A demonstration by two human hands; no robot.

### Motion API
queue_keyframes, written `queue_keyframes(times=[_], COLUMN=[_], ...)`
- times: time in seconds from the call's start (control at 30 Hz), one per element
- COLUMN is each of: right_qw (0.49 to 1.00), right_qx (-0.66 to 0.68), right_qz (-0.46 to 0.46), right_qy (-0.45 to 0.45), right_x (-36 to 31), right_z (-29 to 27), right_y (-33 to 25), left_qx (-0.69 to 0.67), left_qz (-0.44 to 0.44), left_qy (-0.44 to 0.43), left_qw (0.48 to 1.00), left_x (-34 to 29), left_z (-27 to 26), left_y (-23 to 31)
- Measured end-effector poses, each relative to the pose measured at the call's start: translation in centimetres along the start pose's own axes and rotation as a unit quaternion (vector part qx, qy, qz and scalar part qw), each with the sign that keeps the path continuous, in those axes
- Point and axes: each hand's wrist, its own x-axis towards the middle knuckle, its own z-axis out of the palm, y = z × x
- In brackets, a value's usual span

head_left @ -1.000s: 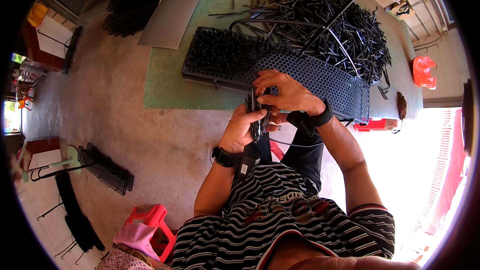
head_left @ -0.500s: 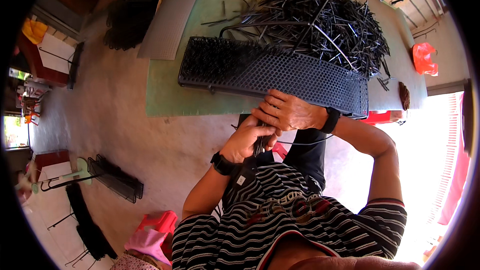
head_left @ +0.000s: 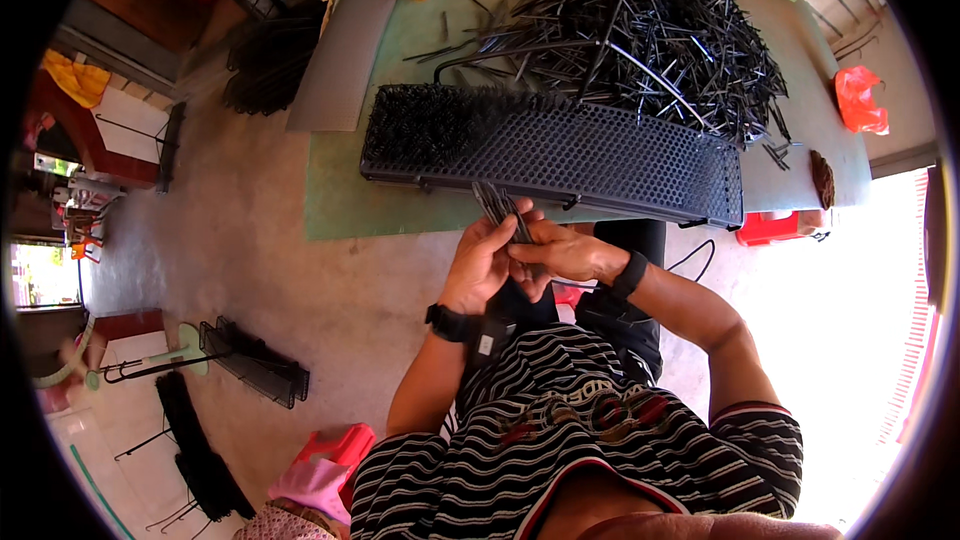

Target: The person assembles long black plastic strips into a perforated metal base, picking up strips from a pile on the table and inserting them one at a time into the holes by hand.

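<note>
Bundle of thin black strips (head_left: 497, 208), 1: held in the air over the near edge of the table (head_left: 335, 202), left of that edge's middle. Long axis slants forward and left, the far ends pointing at the tray's front edge; whether they touch it cannot be told.

Left hand (head_left: 476, 265), 1: closed around the bundle, thumb laid along it; nearer to the tray's filled left part.

Right hand (head_left: 572, 253), 1: thumb and fingers drawn together on the bundle's lower end, some fingers hidden; firmness of hold cannot be told. Nearer to the tray's right part.

Perforated black tray (head_left: 610, 157), 1: set along the table's near edge, long axis running left to right, its right front corner appearing to overhang. Left end packed with upright black pieces; bare holes across the middle and right.

Loose black strips (head_left: 650, 55), 1 heap: behind the tray, toward the table's far right corner, a bent metal rod frame (head_left: 612, 25) standing before it.

Edges and room: a strip of green tabletop lies between the tray's left front edge and the table's near edge; floor (head_left: 345, 310) lies left of the left forearm.
</note>
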Motion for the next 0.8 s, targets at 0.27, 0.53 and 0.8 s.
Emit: queue_keyframes(times=[0.27,0.53,0.8], right_qw=[0.906,0.941,0.940], right_qx=[-0.405,-0.250,-0.197], right_qz=[0.022,-0.078,-0.107], right_qy=[0.124,0.216,0.256], right_x=[-0.5,3.5,5.0], right_z=[0.4,-0.8,-0.7], right_y=[-5.5,-4.2,-4.0], left_qx=[-0.117,0.020,-0.039], left_qz=[0.080,0.053,0.080], left_qy=[0.135,0.132,0.135], left_qw=[0.981,0.990,0.987], left_x=[0.4,-0.5,-0.8], left_z=[0.4,-1.1,-0.9], left_y=[-0.2,0.6,1.4])
